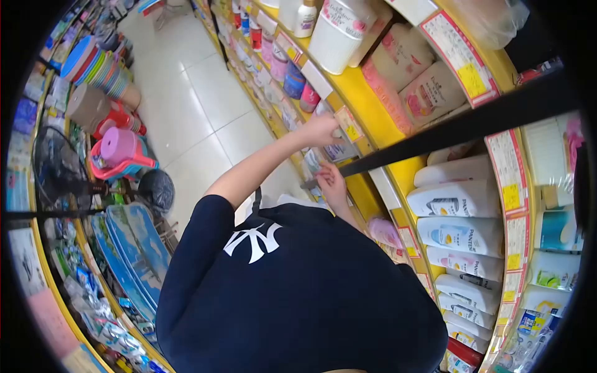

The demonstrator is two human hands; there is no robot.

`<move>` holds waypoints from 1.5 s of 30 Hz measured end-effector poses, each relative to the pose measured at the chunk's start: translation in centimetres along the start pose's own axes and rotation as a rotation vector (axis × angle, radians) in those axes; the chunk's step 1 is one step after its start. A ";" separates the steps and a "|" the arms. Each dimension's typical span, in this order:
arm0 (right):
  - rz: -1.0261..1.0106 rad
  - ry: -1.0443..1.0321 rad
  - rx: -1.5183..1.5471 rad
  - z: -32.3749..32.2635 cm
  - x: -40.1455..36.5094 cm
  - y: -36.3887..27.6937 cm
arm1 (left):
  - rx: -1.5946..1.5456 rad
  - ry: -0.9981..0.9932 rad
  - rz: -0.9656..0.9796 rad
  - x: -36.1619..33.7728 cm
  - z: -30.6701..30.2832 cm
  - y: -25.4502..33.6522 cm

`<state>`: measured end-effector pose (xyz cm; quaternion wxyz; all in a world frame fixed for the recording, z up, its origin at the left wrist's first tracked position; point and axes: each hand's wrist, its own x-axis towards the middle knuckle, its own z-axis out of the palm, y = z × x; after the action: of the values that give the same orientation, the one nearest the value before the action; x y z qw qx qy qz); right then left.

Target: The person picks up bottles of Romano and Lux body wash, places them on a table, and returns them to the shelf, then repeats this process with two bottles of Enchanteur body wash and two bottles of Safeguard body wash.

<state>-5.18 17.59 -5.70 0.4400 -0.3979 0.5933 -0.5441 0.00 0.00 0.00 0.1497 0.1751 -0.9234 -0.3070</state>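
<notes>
My left hand [319,130] reaches across to the lower shelf on the right. Its fingers bend down around a white package [341,150] with dark print, whose exact kind is partly hidden by the hand. Just below it, my right hand [333,180] is beside the shelf edge, fingers loosely curled and apart, with nothing visible in them. A pink bottle [309,98] and a blue container [294,81] stand on the shelf beyond my left hand. Nearer to me lies a pink-lilac bottle [385,232].
A black upright post [448,124] crosses the right-hand shelves. White shampoo bottles [460,236] and large pump bottles [339,37] fill the upper shelf. Across the tiled aisle [205,118] are pink and blue plastic stools [121,146], stacked basins [93,62] and a fan [56,161].
</notes>
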 end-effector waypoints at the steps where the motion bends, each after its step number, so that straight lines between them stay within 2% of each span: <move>1: 0.014 0.014 0.026 -0.1 -1.1 0.2 | 0.007 -0.078 -0.017 0.0 0.2 1.0; 2: 0.026 0.031 0.052 -0.3 -2.0 0.3 | 0.016 -0.156 -0.030 0.0 0.5 1.8; 3: 0.008 0.060 0.044 -0.2 1.4 -0.5 | -0.040 -0.104 0.045 2.4 -1.3 0.0; 5: 0.008 0.126 0.042 -0.3 1.4 -0.7 | -0.179 -0.036 0.179 3.0 -1.0 -0.6; 6: 0.033 0.153 -0.030 -0.3 1.3 -1.3 | -0.131 -0.166 0.135 3.9 -0.6 -1.3; 9: 0.038 0.311 -0.071 0.3 1.9 -3.0 | -0.391 -0.161 0.230 4.8 0.6 -3.2; 10: -0.039 0.411 -0.074 0.7 2.2 -2.7 | -0.307 -0.212 0.313 5.1 0.6 -3.6; 13: -0.076 0.602 -0.071 1.4 3.2 -2.7 | -0.105 -0.395 0.286 4.5 -0.2 -4.1; 14: -0.086 0.653 -0.128 1.6 3.4 -2.4 | -0.151 -0.439 0.320 4.3 -0.1 -4.6; 19: -0.048 0.854 -0.135 4.3 3.7 -2.7 | -0.184 -0.355 0.522 2.3 -1.0 -5.4; 21: -0.096 0.913 -0.148 5.5 3.5 -2.6 | -0.193 -0.347 0.566 1.8 -0.1 -6.1; 22: -0.087 0.925 -0.157 6.0 3.2 -2.2 | -0.227 -0.261 0.661 1.3 0.0 -6.7; 23: -0.081 0.934 -0.166 6.7 2.7 -2.0 | -0.257 -0.255 0.701 0.6 0.0 -7.4; 26: -0.166 1.075 -0.101 8.9 2.1 -3.2 | -0.367 -0.196 0.774 -0.5 -2.2 -8.0; 30: -0.082 1.077 -0.047 8.7 1.8 -2.1 | -0.445 -0.280 0.606 -3.6 -7.4 -7.6; 33: -0.041 0.974 -0.123 8.2 5.0 -3.4 | -0.773 -0.422 0.061 -5.9 -11.3 -8.7; 35: -0.044 0.916 -0.142 7.5 8.2 -2.4 | -0.779 -0.342 0.129 -6.2 -15.2 -9.5; 37: -0.075 0.906 -0.222 7.0 11.9 -0.8 | -0.821 -0.208 0.032 -7.6 -17.0 -12.5; 39: -0.146 0.903 -0.370 5.4 15.6 2.8 | -0.844 -0.220 -0.142 -8.4 -21.2 -13.1; 40: -0.190 0.899 -0.448 5.0 16.9 3.7 | -0.920 -0.135 -0.225 -9.2 -22.4 -13.6; 43: 0.056 0.789 -0.427 5.7 18.7 -0.5 | -1.099 0.018 -0.427 -11.9 -24.6 -15.2; 44: 0.030 0.801 -0.299 5.4 20.0 0.9 | -1.181 -0.029 -0.464 -12.9 -25.2 -15.0; 45: -0.022 0.867 -0.274 5.1 21.1 2.6 | -1.243 0.007 -0.507 -14.0 -25.0 -15.4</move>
<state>-6.59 -3.74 -10.29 0.0886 -0.1940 0.7851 -0.5816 25.63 -18.58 7.25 0.1490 0.2690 -0.5046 -0.8067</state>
